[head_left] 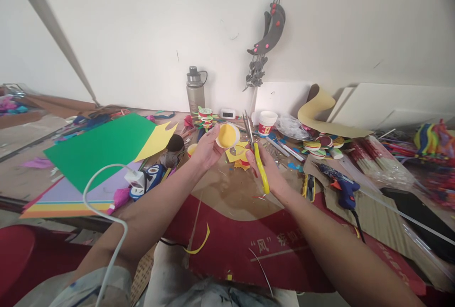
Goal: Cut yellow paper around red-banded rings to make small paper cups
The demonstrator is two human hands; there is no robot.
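Observation:
My left hand (209, 149) is closed on a round white-rimmed paper cup piece (228, 136) with a yellow face turned toward me. To its right, my right hand (266, 165) grips a pair of scissors (261, 167) by the yellow handles. Their blades point up and away and stand a little apart, not touching the cup piece as far as I can see. Beneath both hands lies a yellow paper scrap (236, 152) with a cut-out. A thin curved yellow strip (203, 242) rests near the front edge of the work surface.
A blue glue gun (341, 186) and a yellow utility knife (309, 187) lie at the right. Green paper (103, 148) covers coloured sheets on the left. At the back stand a bottle (195, 94) and a paper cup (266, 123). A white cable (93, 179) crosses my left arm.

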